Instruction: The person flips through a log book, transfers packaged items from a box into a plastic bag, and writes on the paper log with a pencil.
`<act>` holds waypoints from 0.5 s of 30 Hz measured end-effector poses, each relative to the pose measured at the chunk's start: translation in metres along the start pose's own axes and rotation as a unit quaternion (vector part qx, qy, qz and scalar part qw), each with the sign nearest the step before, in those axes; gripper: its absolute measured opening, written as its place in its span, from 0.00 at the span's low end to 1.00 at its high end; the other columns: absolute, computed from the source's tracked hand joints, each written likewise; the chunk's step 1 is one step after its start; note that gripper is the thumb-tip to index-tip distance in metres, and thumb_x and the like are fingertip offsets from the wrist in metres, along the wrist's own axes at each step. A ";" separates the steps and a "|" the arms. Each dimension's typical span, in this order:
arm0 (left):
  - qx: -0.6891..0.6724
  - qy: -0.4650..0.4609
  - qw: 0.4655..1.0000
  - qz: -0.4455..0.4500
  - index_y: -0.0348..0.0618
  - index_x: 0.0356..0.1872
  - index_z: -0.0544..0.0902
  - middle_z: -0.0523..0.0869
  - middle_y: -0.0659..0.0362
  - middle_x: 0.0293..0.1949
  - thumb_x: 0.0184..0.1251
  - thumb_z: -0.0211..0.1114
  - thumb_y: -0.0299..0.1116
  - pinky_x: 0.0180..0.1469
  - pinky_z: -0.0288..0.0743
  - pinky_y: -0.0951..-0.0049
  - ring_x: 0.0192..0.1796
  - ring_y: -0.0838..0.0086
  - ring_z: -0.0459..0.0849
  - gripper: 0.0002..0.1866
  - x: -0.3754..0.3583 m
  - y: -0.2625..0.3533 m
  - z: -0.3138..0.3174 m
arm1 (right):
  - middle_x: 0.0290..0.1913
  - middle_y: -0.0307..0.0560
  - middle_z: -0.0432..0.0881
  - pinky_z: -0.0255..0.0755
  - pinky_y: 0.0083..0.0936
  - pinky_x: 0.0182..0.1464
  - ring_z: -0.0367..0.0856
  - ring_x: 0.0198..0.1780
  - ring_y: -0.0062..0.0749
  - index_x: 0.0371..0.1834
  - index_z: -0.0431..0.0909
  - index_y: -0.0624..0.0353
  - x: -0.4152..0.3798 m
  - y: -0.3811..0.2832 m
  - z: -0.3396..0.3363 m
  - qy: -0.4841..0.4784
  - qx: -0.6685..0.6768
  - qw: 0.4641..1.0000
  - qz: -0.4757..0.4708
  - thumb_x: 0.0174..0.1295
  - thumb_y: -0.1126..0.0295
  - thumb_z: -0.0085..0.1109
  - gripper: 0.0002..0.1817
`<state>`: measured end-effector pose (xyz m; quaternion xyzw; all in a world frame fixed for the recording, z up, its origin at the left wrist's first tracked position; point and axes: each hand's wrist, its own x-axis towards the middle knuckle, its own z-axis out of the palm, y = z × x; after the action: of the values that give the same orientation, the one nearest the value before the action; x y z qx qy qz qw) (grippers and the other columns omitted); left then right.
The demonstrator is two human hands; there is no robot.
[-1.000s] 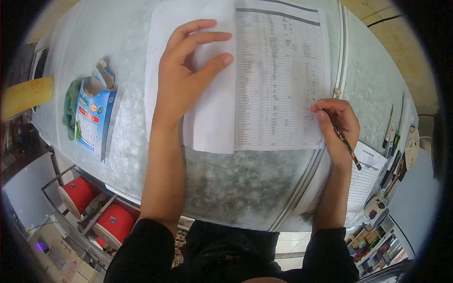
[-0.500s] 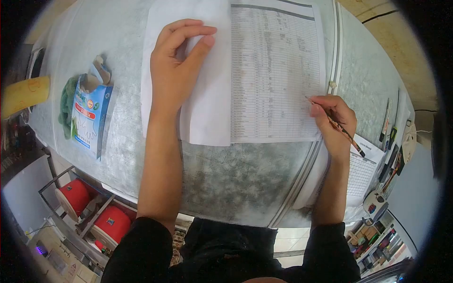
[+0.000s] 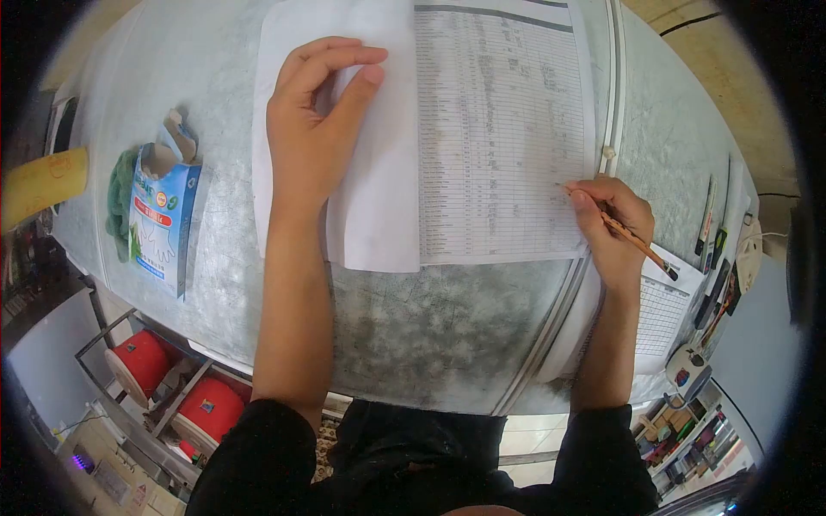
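Note:
A stapled-looking stack of sheets lies on the grey table, with a blank white page (image 3: 385, 189) on the left and a printed table of rows (image 3: 499, 146) on the right. My left hand (image 3: 314, 129) rests on its side over the blank page, fingers curved and thumb apart, nothing visible between them. At the printed sheet's right edge, my right hand (image 3: 613, 225) grips a slim orange-brown pencil (image 3: 638, 242) with a dark end. Its tip points up and left, close over the lower right of the printed rows.
Left on the table (image 3: 430, 335) stand an opened blue glove box (image 3: 163, 228) and a green bundle (image 3: 120, 206). Another printed sheet (image 3: 662, 314) lies under my right forearm. Pens (image 3: 705, 219) lie at the right edge. Red spools (image 3: 206, 408) sit below the table.
The pencil has turned in my right fingers and now shows a more orange side. Its tip has shifted slightly down. My left hand stays on the blank page as the view moves a little.

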<state>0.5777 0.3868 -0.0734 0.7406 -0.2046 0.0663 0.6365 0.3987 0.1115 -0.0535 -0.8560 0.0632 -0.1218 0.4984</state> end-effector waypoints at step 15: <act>-0.005 0.009 1.000 -0.007 0.42 0.45 0.91 0.83 0.57 0.55 0.68 0.72 0.25 0.65 0.75 0.71 0.60 0.70 0.82 0.07 0.000 0.001 -0.001 | 0.25 0.34 0.81 0.59 0.14 0.27 0.68 0.25 0.10 0.39 0.87 0.65 -0.001 0.001 -0.003 -0.017 0.031 0.999 -0.001 0.66 0.77 0.68 0.02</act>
<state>0.5775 0.3876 -0.0726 0.7381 -0.1935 0.0674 0.6428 0.3968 0.1091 -0.0532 -0.8420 0.0504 -0.1097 0.5258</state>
